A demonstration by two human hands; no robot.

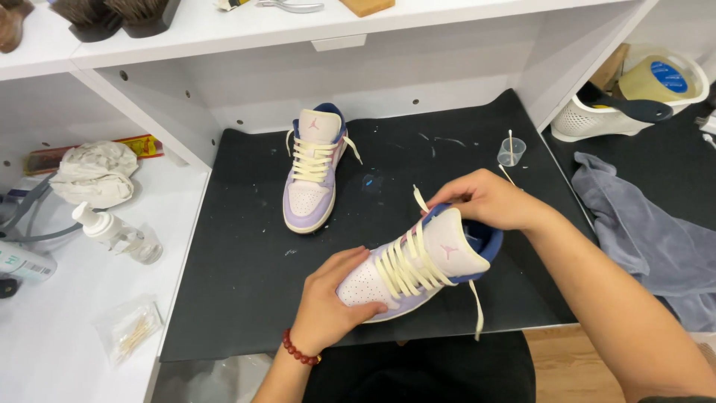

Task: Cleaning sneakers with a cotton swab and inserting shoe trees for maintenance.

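Here the lilac-and-cream leather sneaker (418, 272) lies toe-left across the black rubber mat (246, 261): left hand (332, 302) clasps the toe, right hand (488, 200) apparently pinches the collar.

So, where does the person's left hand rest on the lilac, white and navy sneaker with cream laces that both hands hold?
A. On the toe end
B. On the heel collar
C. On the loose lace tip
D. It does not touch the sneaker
A: the left hand wraps the perforated toe end of the held lilac, white and navy sneaker, while the right hand grips the navy heel collar; the matching second sneaker stands apart on the black mat.
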